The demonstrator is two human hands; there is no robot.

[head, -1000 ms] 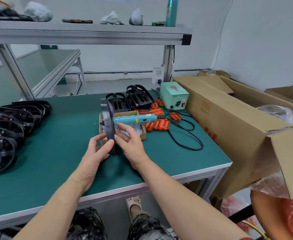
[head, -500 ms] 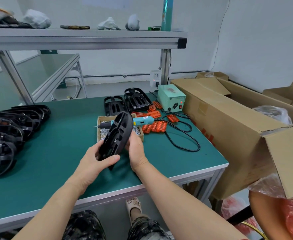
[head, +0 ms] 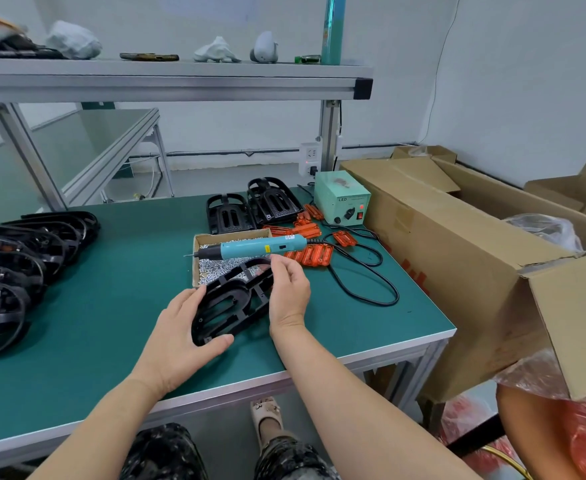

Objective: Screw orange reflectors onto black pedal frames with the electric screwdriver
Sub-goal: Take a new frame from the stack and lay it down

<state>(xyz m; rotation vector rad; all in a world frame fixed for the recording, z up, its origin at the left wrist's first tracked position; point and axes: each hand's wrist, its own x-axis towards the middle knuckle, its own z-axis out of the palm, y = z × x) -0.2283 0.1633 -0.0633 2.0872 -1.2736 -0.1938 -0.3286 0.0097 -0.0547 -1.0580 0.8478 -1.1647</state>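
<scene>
**One frame in hand, now tipped flatter**

One black pedal frame [head: 230, 303] is held over the green desk [head: 111, 306]. It is clasped at its near end by the left grip [head: 177, 341] and pinched at its far rim by the right grip [head: 289, 292]. Two spare frames [head: 229, 213] are counted at the back, and one electric screwdriver [head: 256, 246] across one screw box [head: 232, 234]. The orange reflectors [head: 314, 253] overlap too much to count. Half a second ago the frame was tilted steeply; now it is laid flatter. A metal shelf [head: 166, 79] is seen overhead, with white walls behind.

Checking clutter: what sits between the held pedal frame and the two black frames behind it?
Head view: the cardboard screw box, with the electric screwdriver lying across it.
</scene>
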